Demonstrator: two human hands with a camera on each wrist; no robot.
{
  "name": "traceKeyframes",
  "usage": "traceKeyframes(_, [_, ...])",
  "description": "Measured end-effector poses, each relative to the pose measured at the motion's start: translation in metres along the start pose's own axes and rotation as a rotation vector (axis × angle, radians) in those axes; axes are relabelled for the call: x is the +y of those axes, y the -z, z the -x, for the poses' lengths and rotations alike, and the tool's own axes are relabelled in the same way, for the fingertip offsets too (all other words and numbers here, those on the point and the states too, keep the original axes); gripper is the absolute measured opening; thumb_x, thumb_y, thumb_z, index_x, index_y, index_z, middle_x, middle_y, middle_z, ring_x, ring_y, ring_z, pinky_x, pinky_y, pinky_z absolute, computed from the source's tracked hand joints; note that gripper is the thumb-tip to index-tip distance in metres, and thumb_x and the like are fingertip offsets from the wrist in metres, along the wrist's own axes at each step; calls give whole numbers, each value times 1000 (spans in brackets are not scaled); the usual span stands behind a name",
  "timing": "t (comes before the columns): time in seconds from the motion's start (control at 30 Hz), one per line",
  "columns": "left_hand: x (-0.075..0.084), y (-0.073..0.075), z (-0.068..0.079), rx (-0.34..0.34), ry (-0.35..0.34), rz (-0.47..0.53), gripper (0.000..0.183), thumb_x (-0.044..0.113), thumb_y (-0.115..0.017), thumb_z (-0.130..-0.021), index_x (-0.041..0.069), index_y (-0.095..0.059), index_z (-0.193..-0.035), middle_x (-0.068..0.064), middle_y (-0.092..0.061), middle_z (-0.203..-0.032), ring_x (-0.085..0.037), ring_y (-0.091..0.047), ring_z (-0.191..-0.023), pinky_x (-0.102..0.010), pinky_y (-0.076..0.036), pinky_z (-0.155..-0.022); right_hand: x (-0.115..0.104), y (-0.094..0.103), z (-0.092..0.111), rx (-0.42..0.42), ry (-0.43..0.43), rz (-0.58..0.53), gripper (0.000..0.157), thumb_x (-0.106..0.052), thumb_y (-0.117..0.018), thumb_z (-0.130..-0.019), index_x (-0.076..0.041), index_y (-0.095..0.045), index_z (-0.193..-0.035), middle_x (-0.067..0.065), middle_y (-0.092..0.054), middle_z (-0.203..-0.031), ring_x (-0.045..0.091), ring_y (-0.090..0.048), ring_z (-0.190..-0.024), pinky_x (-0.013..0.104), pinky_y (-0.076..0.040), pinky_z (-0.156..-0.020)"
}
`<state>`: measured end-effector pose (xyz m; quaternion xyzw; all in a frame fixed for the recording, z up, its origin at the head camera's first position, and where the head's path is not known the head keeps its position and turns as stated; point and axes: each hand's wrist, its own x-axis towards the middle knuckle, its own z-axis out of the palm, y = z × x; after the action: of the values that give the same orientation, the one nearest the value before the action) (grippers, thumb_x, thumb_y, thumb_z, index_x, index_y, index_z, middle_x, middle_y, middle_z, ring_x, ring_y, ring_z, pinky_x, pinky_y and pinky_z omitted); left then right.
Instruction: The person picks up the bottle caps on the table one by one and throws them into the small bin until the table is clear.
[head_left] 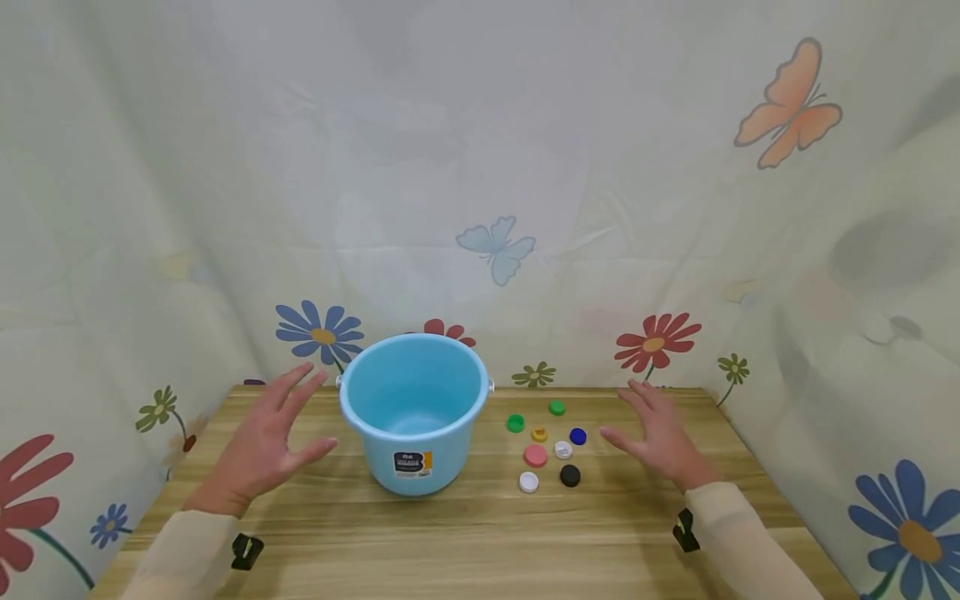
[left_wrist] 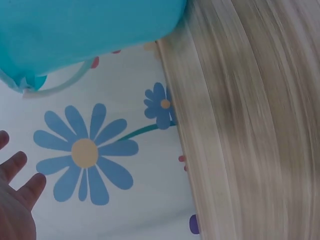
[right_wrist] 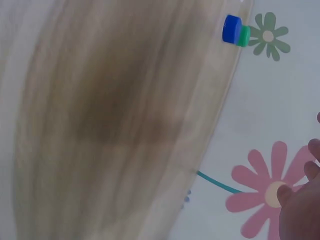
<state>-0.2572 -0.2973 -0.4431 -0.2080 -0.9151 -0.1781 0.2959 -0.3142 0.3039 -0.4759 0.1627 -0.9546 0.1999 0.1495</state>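
A light blue bucket (head_left: 423, 458) stands upright on the wooden table, a dark label on its front. To its left my left hand (head_left: 262, 442) hovers with fingers spread, apart from the bucket and holding nothing. Several bottle caps lie scattered right of the bucket: green caps (head_left: 557, 407), a yellow cap (head_left: 539, 434), a blue cap (head_left: 577, 436), a pink cap (head_left: 535, 455), white caps (head_left: 528, 482) and a black cap (head_left: 570, 476). Just right of these caps, my right hand (head_left: 660, 437) is held with fingers extended and thumb apart, nothing in it.
The wooden table (head_left: 450, 550) ends at a pale curtain (head_left: 420, 167) printed with flowers and butterflies, which surrounds the back and both sides. In the left wrist view, a white bucket handle (left_wrist: 65, 85) hangs along the bucket's side.
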Motion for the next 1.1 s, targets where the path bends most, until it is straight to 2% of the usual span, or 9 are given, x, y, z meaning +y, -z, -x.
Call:
traceKeyframes(0.2, [9,-2,-3,33,-35,27,98,46,-87,-72,26,-42,-157,-12,-37,-163,-42,-37,-146,-76,-43,-104,-3,-12,7,-45,-32,-142,79,-56,-68,-93,-7,-47,-150,19,-30,-165,46,-25,-152,76,-26,-118])
traceKeyframes(0.43, [17,-7,-4,39,-23,46,94,46,-88,-70,25,-48,-153,-12,-38,-162,-41,-32,-149,-79,-41,-104,-9,-21,11,-89,-61,-182,84,-62,-70,-89,-11,-46,-152,18,-40,-161,44,-35,-148,72,-33,-117])
traceKeyframes(0.67, [24,-10,-5,54,-43,67,90,43,-90,-69,28,-52,-150,-14,-41,-159,-39,-35,-147,-76,-43,-105,-10,-28,14,-98,-75,-263,75,-49,-77,-89,-12,-49,-149,14,-50,-154,39,-49,-141,61,-47,-112])
traceKeyframes(0.77, [26,-12,-6,60,-56,68,89,44,-90,-69,28,-53,-149,-14,-42,-158,-39,-37,-146,-74,-45,-106,-12,-29,15,-98,-74,-309,73,-44,-79,-89,-12,-50,-148,14,-53,-152,38,-52,-138,58,-49,-112])
traceKeyframes(1.1, [35,-16,-11,85,-99,66,84,46,-90,-71,26,-57,-146,-11,-46,-156,-37,-41,-144,-68,-50,-105,-13,-35,18,-95,-82,-410,69,-46,-80,-87,-9,-59,-140,12,-61,-142,38,-60,-129,56,-52,-108])
